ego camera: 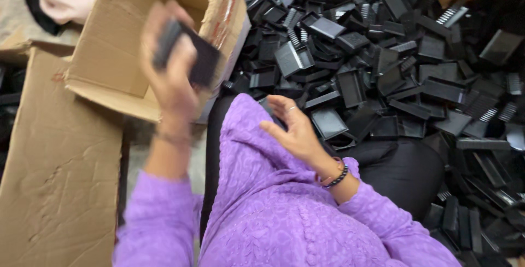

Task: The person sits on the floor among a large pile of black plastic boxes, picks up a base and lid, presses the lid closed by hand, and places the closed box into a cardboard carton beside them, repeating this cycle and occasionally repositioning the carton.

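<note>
The left hand [169, 64] is grasping a blurred black plastic piece [188, 53] just in front of the cardboard box [120, 42]. The right hand [292, 127], released, is hovering right of the box, beside the black pile [394, 64].

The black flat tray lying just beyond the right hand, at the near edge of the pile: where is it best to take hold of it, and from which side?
Probably by the long raised rims of the flat tray, thumb on one and fingers on the other, coming from above on the near side. It lies open face up on top of the pile, and the right hand is open beside it.
</note>
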### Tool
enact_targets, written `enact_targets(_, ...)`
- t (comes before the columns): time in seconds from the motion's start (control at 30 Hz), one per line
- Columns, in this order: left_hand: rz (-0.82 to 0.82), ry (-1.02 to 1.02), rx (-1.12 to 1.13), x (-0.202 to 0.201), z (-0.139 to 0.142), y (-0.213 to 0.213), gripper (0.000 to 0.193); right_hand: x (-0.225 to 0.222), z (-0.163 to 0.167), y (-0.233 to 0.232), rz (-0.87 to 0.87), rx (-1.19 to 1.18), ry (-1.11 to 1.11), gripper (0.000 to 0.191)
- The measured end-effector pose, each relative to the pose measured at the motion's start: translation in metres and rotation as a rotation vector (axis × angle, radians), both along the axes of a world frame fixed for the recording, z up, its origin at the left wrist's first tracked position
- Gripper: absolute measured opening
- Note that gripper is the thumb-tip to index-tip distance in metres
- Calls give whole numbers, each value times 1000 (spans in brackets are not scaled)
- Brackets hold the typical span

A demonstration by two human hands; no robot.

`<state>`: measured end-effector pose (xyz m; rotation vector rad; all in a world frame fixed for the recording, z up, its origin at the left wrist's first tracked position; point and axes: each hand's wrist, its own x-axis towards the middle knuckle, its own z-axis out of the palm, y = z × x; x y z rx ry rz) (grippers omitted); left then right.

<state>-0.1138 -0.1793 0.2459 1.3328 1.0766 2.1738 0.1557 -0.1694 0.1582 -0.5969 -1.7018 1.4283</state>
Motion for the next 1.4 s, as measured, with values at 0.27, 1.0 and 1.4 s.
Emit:
enact_targets(0.27, 725, 425, -141, -118, -28, -59, 73, 49, -18, -7, -49, -261, -126, 33)
enact_targets(1.0, 1022, 216, -1063, -30, -345, -273, 97, 85, -42, -16, -133, -113, -212, 20)
enact_targets(1.4, 1068, 170, -1171, -32, -350, -256, 63, 72, -29, -18, -152, -20, -313, 19)
